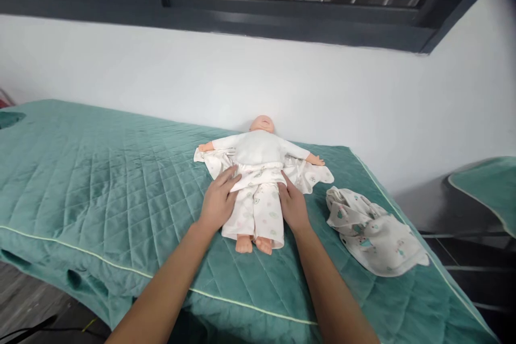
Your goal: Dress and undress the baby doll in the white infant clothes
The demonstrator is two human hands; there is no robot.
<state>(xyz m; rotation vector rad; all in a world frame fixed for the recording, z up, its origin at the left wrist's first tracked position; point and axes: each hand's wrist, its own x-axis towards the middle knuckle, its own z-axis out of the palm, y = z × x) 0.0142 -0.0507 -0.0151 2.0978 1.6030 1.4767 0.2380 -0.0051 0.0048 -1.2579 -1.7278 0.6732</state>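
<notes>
Nearest: two bare forearms (169, 282), reaching to a doll (262, 123) on its back on a green cover (121, 172), quilted in diamonds. Smooth head; plain white top (258, 148); soft printed trousers (270, 215), gathered at the waist. Left hand (217, 199): fingers slightly apart, on the trousers. Right hand (293, 203): thumb extended, touching their other side. Cannot tell whether either grip pinches fabric. Crumpled printed cloth (374, 231) lies to the right.
</notes>
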